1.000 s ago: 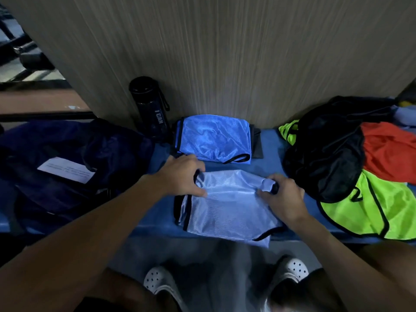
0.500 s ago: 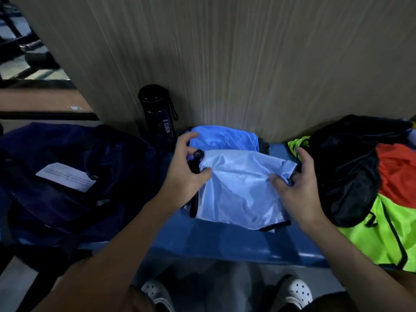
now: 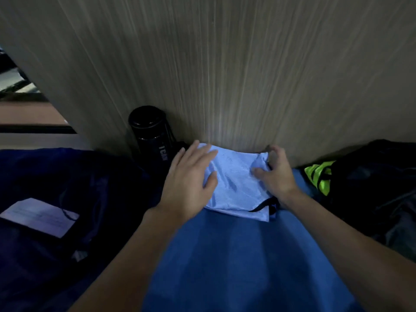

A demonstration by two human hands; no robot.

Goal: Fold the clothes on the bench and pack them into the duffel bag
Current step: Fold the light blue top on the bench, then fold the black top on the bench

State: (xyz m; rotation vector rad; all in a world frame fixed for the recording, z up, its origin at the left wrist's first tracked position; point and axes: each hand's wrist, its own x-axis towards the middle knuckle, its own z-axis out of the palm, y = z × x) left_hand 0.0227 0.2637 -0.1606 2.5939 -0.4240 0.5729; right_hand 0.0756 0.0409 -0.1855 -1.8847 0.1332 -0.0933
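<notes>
Vest lies flat, long axis toward wall, right hand pinching.

The folded light-blue bib has travelled from the near edge of the bench back to the wall panel. The left hand has dropped its pinch and lies flat, fingers straight, left of the corner the right hand pinches.

Blue counter is carrying four loads: a folded pale bib is lying at its back edge, a black bottle is standing upright just left of it, a navy bag is sprawling at far left, and a clothes pile is resting at right.
</notes>
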